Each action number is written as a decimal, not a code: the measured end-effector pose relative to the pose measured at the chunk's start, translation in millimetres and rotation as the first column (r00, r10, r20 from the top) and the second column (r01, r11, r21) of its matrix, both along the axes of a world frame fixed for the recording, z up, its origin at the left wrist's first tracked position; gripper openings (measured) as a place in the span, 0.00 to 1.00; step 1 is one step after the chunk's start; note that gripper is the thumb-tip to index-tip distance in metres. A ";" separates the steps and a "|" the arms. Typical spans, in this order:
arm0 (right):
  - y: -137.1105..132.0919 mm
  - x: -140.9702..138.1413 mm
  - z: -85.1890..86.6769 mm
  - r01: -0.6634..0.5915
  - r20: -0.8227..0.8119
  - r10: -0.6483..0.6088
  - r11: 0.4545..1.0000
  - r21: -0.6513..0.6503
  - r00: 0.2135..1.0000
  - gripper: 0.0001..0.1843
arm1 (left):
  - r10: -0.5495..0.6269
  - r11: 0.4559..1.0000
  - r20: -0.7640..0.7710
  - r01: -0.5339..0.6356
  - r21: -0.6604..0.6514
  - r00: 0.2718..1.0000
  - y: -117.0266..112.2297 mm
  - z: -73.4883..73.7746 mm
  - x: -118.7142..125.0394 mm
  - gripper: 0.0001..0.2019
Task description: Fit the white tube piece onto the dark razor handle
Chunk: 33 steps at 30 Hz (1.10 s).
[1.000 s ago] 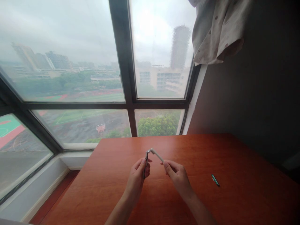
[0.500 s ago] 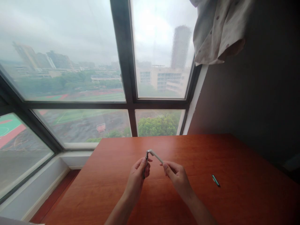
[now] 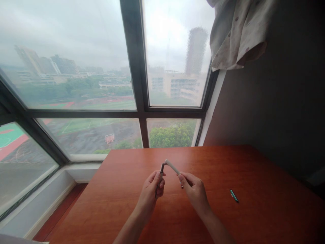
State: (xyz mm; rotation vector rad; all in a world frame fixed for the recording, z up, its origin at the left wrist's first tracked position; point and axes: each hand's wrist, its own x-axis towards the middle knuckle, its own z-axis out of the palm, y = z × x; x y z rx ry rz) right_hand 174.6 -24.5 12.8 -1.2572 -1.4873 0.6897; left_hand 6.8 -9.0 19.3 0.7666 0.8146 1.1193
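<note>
My left hand (image 3: 151, 188) is closed around a slim dark stick-like object with a shiny metal upper end (image 3: 162, 167), held nearly upright. Its lower part shows below my fingers. Between the thumb and fingers of my right hand (image 3: 194, 189) is a slim pale rod (image 3: 172, 166), slanting up to the left. The rod's upper end meets or overlaps the metal tip; whether they touch I cannot tell. A small dark end of something pokes out under my right fingers. Both objects are held above the brown table (image 3: 122, 210); their exact kind is too small to make out.
A small teal and dark pen-like piece (image 3: 234, 196) lies on the table to the right of my right hand. Large windows (image 3: 142, 112) stand beyond the table's far edge. A pale cloth garment (image 3: 236, 37) hangs at the upper right, in front of a dark wall (image 3: 248, 108).
The pale rod has shifted slightly, its upper end now higher and more rounded to view. My right hand has lowered a little, and a dark end shows under its fingers. The left hand moved slightly.
</note>
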 end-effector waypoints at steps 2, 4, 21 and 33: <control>0.4 1.0 -0.3 0.026 -0.003 -0.026 1.000 0.005 1.000 0.22 | 0.000 1.000 -0.001 0.000 0.000 1.000 -0.4 1.0 -0.4 0.19; 0.4 1.4 -0.2 0.029 -0.007 -0.029 0.999 0.017 1.000 0.21 | 0.005 1.000 -0.012 -0.005 0.000 1.000 -0.6 1.8 -0.5 0.19; -1.4 -0.2 3.7 -0.024 0.051 0.021 0.999 0.049 0.998 0.20 | 0.021 1.000 -0.120 -0.019 0.016 0.993 0.6 -0.4 -0.2 0.20; -0.3 2.4 3.1 0.020 0.033 -0.021 0.999 0.040 0.999 0.19 | 0.027 0.999 -0.175 -0.022 0.030 0.984 1.0 0.1 -0.7 0.20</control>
